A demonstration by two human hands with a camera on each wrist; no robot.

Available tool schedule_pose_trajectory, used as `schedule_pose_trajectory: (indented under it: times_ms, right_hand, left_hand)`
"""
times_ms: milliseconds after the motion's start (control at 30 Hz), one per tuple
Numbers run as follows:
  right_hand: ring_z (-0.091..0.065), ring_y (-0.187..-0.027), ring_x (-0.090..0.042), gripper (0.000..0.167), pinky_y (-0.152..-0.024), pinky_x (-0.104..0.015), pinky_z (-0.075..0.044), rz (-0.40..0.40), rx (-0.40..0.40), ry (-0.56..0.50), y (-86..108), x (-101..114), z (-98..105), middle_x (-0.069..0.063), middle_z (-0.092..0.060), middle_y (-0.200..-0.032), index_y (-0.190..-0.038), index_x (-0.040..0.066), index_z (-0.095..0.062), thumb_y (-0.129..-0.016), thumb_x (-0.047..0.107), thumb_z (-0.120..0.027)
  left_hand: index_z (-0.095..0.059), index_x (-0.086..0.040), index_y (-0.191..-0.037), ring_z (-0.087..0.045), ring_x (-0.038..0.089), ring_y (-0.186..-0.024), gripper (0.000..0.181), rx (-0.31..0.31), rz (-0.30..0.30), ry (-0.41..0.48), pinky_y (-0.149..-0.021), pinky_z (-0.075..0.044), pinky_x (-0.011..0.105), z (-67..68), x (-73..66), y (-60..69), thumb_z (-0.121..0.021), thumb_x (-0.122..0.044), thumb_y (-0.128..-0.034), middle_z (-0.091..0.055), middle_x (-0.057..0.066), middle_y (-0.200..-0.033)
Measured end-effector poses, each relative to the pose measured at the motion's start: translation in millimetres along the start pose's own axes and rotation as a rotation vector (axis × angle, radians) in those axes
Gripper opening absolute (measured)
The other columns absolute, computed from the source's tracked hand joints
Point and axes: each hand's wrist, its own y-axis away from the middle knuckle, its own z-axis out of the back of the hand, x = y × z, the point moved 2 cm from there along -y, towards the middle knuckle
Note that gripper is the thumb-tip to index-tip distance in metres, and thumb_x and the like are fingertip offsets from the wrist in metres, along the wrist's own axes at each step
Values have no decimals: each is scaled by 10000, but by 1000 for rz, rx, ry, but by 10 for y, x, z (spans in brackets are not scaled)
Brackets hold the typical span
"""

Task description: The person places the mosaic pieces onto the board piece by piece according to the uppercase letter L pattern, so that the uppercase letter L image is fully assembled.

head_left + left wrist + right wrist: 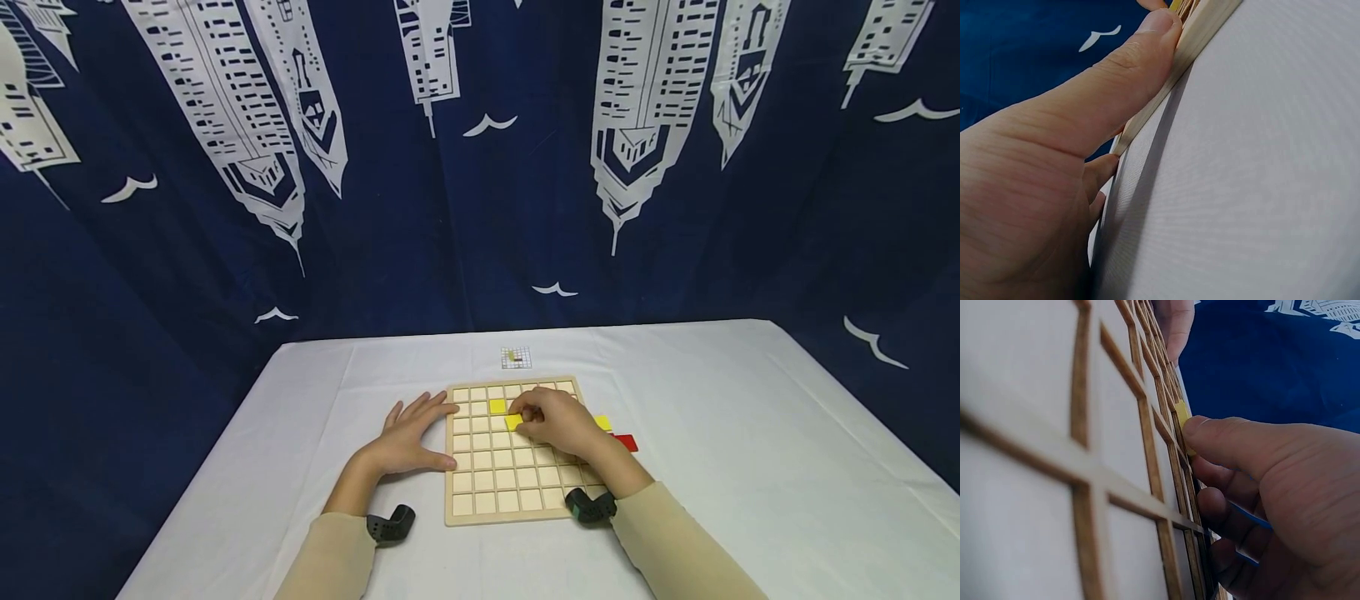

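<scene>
A wooden grid board with square cells lies on the table. My right hand is over its upper middle and pinches a yellow square tile between thumb and fingers. In the right wrist view the yellow tile is at the thumb tip, close to the grid. Another yellow tile sits in a cell just up and left of it. My left hand spreads along the board's left edge, thumb and fingertips touching the frame. In the left wrist view the thumb presses on the wooden rim.
To the right of the board, partly behind my right arm, lie a yellow tile and a red piece. A small printed grid card lies beyond the board. White cloth covers the table, and a dark blue patterned curtain hangs behind.
</scene>
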Motion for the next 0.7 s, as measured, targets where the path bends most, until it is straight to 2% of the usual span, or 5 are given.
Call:
schedule_pose_trajectory:
  times_ms: [367, 567, 700]
  right_hand:
    - [-574, -793, -38, 166, -735, -207, -505, 50, 28, -50, 16, -3, -14, 54, -693, -898, -1009, 153, -736, -868, 66, -737]
    - [-639, -965, -112, 201, -879, -301, -547, 69, 34, -42, 18, 2, -18, 46, -720, -1029, -1064, 163, -758, -901, 57, -710]
    - [-643, -1017, -144, 239, -914, -338, -544, 83, 61, -55, 17, 19, -10, 26, -716, -1092, -1106, 155, -762, -910, 39, -689]
  left_hand:
    - [-450, -287, -1490, -110, 308, -1576, 942, 6, 6, 1, -1253, 46, 596, -2, 3, 12, -855, -540, -677, -243, 29, -1675]
    - [-448, -289, -1491, -107, 309, -1576, 940, 10, 5, 1, -1253, 46, 595, -1, 3, 16, -855, -537, -681, -238, 26, -1676]
    - [-447, -283, -1492, -103, 314, -1576, 935, 9, 3, 1, -1251, 54, 598, 1, -2, 9, -853, -533, -688, -238, 35, -1676]
